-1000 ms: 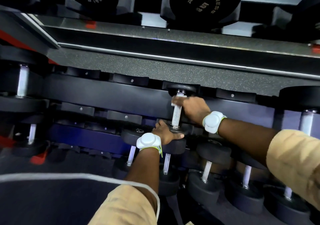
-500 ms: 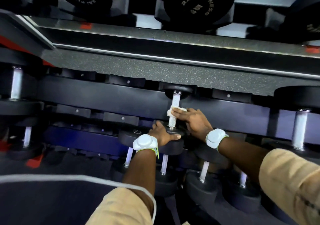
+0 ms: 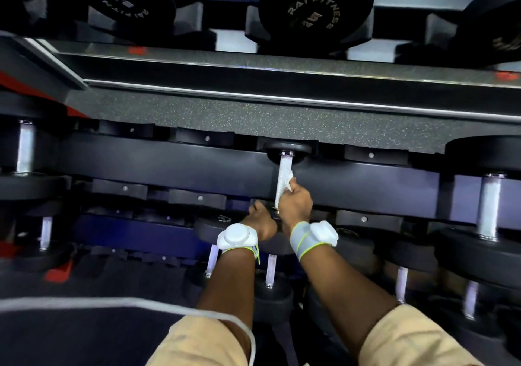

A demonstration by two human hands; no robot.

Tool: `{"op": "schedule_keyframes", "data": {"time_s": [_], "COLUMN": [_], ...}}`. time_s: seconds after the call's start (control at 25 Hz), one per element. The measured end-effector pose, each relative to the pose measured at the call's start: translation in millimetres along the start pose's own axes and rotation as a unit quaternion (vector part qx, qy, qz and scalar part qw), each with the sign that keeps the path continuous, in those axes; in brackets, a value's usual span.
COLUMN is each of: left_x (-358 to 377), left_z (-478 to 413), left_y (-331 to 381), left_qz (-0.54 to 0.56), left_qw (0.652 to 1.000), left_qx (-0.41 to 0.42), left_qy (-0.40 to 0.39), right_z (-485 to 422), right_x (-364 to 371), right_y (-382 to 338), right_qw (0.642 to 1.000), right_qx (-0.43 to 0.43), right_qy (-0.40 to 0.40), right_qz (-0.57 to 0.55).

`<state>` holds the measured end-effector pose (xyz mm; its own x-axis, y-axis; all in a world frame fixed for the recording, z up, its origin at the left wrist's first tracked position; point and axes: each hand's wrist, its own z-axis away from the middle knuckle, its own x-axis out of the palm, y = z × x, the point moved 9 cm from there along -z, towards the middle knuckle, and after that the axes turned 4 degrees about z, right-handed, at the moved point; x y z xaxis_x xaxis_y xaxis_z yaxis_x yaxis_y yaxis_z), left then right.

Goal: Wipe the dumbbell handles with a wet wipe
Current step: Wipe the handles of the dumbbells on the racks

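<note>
The left hand [image 3: 260, 220] rests on the black round weight head [image 3: 211, 229] at the near end of the knurled silver dumbbell handle [image 3: 283, 171]; how its fingers lie I cannot tell. Just right of the handle, the right hand [image 3: 296, 203] curls its fingers around a crumpled white wet wipe [image 3: 289, 181], pressing it against the handle's lower half.

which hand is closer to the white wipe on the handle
Right. The right hand pinches the wipe on the handle; the left hand holds the dumbbell's near end, lower left.
</note>
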<state>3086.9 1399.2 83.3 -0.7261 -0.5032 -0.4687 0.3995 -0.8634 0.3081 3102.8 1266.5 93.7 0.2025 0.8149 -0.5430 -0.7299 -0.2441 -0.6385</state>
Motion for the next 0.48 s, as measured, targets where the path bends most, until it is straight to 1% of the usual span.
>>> {"op": "schedule_keyframes", "data": {"time_s": [0.08, 0.12, 0.16, 0.24, 0.32, 0.36, 0.4, 0.48], "left_x": [3, 3, 4, 3, 1, 1, 0, -4], "left_z": [0, 1, -3, -1, 0, 3, 4, 10], "left_y": [-1, -2, -3, -1, 0, -1, -2, -3], "left_qz": [0.019, 0.028, 0.027, 0.011, 0.008, 0.008, 0.014, 0.048], "left_qw": [1.000, 1.000, 1.000, 1.000, 1.000, 1.000, 0.999, 0.998], "left_qx": [0.000, 0.001, 0.003, -0.004, -0.010, -0.014, -0.023, -0.028], "left_qy": [-0.008, -0.012, -0.015, -0.017, -0.020, -0.021, -0.028, -0.011], "right_z": [-18, -25, -27, -17, -10, -10, -9, 1], "right_x": [-5, -7, -8, -10, -10, -8, -5, 0], "right_y": [-21, -28, -32, -34, -35, -41, -47, -56], "right_qw": [0.996, 0.995, 0.995, 0.996, 0.993, 0.993, 0.993, 0.993], "right_qx": [0.029, 0.030, 0.023, 0.010, -0.010, -0.012, -0.010, 0.001], "right_qy": [0.033, 0.048, 0.059, 0.057, 0.066, 0.081, 0.098, 0.117], "right_qz": [-0.073, -0.085, -0.078, -0.067, -0.094, -0.090, -0.058, -0.014]}}
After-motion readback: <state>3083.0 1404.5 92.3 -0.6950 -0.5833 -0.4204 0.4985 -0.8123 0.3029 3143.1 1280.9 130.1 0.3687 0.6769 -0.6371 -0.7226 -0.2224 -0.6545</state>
